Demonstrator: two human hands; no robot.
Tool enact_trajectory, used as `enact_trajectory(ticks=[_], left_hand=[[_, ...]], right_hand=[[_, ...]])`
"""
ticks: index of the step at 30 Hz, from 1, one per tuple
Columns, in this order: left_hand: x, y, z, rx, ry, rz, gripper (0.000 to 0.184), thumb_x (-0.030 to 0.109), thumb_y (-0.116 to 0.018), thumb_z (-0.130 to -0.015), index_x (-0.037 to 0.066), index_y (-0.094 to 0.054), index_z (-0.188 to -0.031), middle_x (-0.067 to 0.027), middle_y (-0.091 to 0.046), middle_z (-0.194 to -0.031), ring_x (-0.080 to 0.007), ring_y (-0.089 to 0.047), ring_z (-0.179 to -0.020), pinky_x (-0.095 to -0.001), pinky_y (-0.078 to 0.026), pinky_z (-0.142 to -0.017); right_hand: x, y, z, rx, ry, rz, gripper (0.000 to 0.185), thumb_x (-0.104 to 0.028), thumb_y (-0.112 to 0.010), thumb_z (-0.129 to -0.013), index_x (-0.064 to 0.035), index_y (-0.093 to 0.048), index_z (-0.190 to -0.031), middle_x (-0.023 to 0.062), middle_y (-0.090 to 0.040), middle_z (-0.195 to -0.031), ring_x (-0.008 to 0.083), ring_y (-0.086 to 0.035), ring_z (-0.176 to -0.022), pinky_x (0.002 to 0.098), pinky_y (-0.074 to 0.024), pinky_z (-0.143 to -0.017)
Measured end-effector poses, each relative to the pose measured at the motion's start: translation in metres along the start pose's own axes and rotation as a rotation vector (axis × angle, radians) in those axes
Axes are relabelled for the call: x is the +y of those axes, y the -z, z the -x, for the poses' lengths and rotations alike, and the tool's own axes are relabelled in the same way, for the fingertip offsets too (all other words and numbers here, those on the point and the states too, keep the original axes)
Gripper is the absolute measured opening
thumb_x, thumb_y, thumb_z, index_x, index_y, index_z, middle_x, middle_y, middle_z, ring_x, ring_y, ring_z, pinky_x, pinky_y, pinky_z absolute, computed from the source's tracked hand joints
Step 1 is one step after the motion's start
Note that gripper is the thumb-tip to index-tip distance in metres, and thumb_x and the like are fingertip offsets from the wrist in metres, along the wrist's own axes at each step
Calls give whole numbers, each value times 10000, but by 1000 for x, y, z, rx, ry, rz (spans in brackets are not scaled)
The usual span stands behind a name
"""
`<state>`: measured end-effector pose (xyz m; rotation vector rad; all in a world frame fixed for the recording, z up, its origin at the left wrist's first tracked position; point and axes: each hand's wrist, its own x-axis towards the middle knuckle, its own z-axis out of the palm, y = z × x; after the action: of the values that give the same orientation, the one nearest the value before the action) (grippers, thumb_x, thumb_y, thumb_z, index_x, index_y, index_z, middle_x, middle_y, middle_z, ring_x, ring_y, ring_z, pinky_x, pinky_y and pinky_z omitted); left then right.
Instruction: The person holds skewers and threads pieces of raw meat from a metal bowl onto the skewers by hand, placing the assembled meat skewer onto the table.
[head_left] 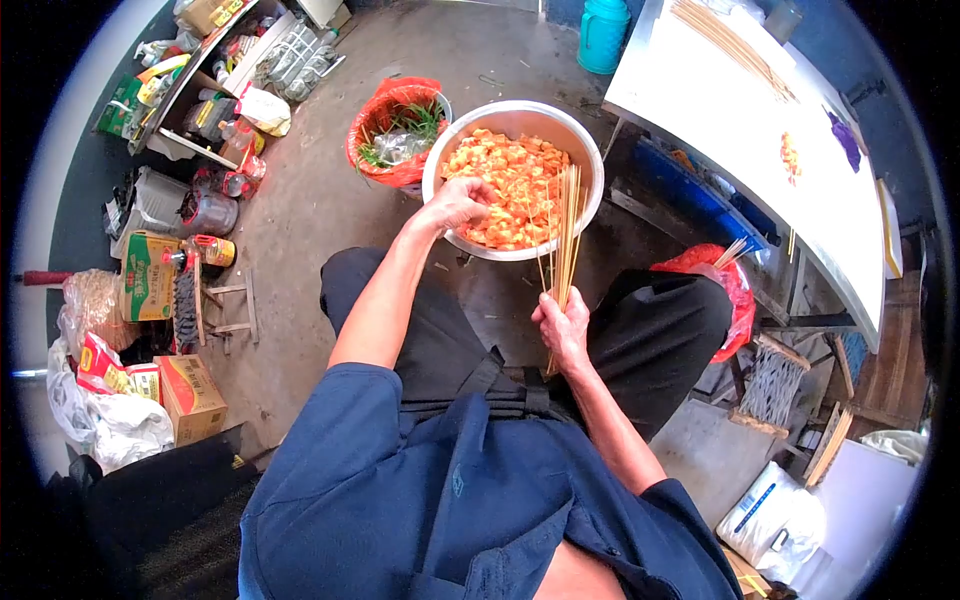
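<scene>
A large metal basin (597,170) holds many orange-red coated pieces (510,165), which look like marinated meat. Over the basin's left part is my left hand (462,203), its fingers bent and pressed together at the pieces; what they hold is hidden. My right hand (562,325) is closed around a bundle of thin wooden skewers (568,235) at the near side of the basin. The skewers stand nearly upright in the view, their upper ends over the basin's right part, with one or two splayed apart from the rest.
Behind the basin's left side stands a red-lined bucket (385,100) with green stalks. At the right are a white table (720,110) bearing skewers and one loaded skewer (790,158), and a red bag (735,310). Cartons (190,398) and a shelf (170,100) line the left.
</scene>
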<state>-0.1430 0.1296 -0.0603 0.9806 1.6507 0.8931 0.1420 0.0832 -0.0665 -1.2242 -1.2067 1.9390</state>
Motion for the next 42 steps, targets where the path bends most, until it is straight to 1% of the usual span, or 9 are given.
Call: enact_trajectory(ticks=[5, 11, 18, 27, 32, 33, 36, 37, 42], left_hand=[[6, -8, -3, 65, -33, 113, 132, -15, -623, -670, 25, -647, -793, -28, -621, -743, -102, -582, -664, -262, -487, -599], [-19, -16, -29, 530, -470, -525, 184, 64, -557, -656, 9, -654, -803, -186, -645, -798, -344, -631, -793, -415, -502, -731], [2, -44, -47, 185, -496, -776, 178, 160, -589, -668, 34, -667, -767, -181, -635, -763, -336, -625, -780, -427, -498, -705], [-1, -57, -47, 68, -601, -865, 140, 161, -599, -668, 39, -639, -724, -167, -616, -738, -363, -613, -756, -454, -495, -674], [4, -51, -46, 96, -286, -395, 137, 126, -648, -679, 15, -596, -738, -118, -631, -647, -243, -652, -654, -367, -512, -565], [15, -50, -38, 34, -20, -9, 121, 82, -679, -724, 33, -573, -755, -70, -612, -639, -168, -640, -616, -311, -512, -488], [11, -44, -41, 48, 30, 462, 94, 47, -644, -798, 40, -556, -832, -73, -616, -710, -163, -637, -592, -287, -523, -457], [12, -41, -39, 30, 65, 537, 110, 1, -590, -840, 35, -556, -939, -82, -623, -851, -199, -651, -666, -343, -586, -599], [16, -42, -34, 17, 80, 731, 195, -69, -511, -853, 8, -571, -1022, -129, -620, -985, -245, -666, -785, -361, -588, -701]], right_hand=[[1, 0, 0, 4, 2, -5, 108, -157, -554, -908, -68, -493, -899, -4, -549, -613, 46, -407, -447, 207, -321, -400], [0, 1, -2, 62, -13, -35, 118, -157, -561, -906, -73, -482, -883, 1, -537, -603, 53, -390, -422, 215, -310, -370], [3, 6, -3, 93, 2, -71, 127, -165, -564, -909, -75, -479, -883, 4, -537, -606, 51, -381, -409, 217, -296, -350], [2, 5, -2, 86, -7, -45, 127, -165, -538, -938, -84, -452, -893, 5, -513, -595, 46, -358, -384, 203, -278, -336], [1, 5, -1, 95, 5, -59, 119, -159, -549, -924, -79, -464, -899, 6, -524, -598, 47, -366, -393, 208, -287, -346], [1, 5, -1, 93, 3, -72, 115, -155, -558, -912, -75, -477, -904, 7, -535, -600, 49, -375, -404, 212, -295, -354], [-2, 3, 0, 81, -3, -72, 114, -155, -559, -911, -76, -478, -903, 5, -537, -603, 49, -371, -402, 212, -289, -356], [-2, 3, 0, 78, -3, -73, 114, -155, -559, -911, -76, -478, -903, 5, -537, -603, 49, -371, -402, 212, -289, -356], [-3, 2, 2, 47, -8, -35, 116, -160, -563, -911, -75, -486, -899, -4, -544, -609, 45, -383, -423, 206, -298, -377]])
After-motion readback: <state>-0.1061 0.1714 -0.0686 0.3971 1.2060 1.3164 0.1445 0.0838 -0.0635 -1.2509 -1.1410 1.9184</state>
